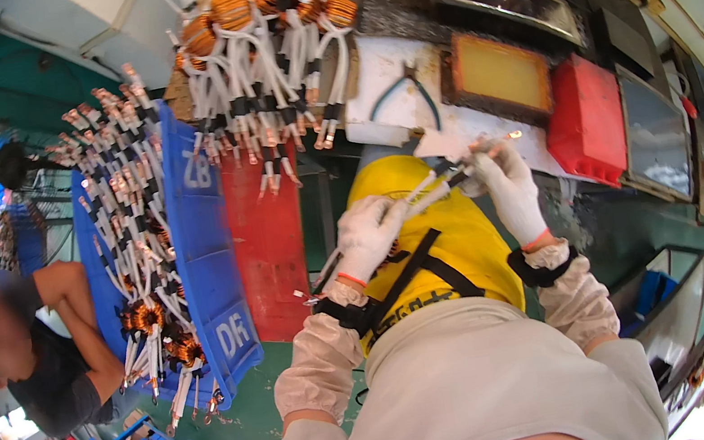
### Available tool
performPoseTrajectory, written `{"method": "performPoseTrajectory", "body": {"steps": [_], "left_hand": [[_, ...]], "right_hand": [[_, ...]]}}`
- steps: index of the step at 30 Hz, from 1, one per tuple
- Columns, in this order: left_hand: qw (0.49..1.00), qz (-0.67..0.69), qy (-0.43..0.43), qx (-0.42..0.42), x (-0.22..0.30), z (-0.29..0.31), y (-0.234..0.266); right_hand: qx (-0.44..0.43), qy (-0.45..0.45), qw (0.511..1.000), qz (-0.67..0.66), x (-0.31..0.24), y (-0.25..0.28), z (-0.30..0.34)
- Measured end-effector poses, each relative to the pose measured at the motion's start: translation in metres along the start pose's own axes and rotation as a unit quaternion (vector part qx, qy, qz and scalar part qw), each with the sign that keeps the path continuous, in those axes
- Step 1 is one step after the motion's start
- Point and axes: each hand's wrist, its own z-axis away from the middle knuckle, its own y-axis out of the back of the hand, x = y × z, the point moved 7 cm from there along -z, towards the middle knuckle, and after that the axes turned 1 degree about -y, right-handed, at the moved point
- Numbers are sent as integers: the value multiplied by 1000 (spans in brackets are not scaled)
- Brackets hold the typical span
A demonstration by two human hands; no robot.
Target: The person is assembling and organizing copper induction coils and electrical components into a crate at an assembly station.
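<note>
Blue plastic forms the largest item, a crate [214, 241] at the left, filled with copper-wound coils [148, 316] and their bundled leads. Ahead of the person's lap, a yellow covering [485, 246] with black straps is noted; above it, white leads [430, 196] with black sleeving are held between both hands. By the gloved left hand [365, 234] they are pinched; by the gloved right hand [507, 192] their far ends are grasped. Pliers [411, 73] are seen unheld on a white sheet [369, 62]. A small copper terminal [514, 135] is exposed beside the right fingertips. Arranging of the lead ends is judged to be in hand; a steady left hold and fine right-finger adjustment appear called for.
</note>
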Motion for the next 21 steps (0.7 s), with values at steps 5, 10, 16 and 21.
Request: {"method": "performPoseTrajectory", "body": {"steps": [5, 10, 16, 21], "left_hand": [[992, -20, -123, 6, 11, 5, -6], [998, -12, -39, -40, -2, 2, -13], [997, 52, 43, -30, -18, 3, -1], [995, 98, 32, -15, -19, 3, 1]], "right_hand": [[-28, -49, 997, -46, 9, 1, -10], [-25, -43, 998, -48, -8, -8, -8], [-63, -38, 995, 68, -25, 9, 8], [-75, -109, 984, 122, 17, 17, 4]]}}
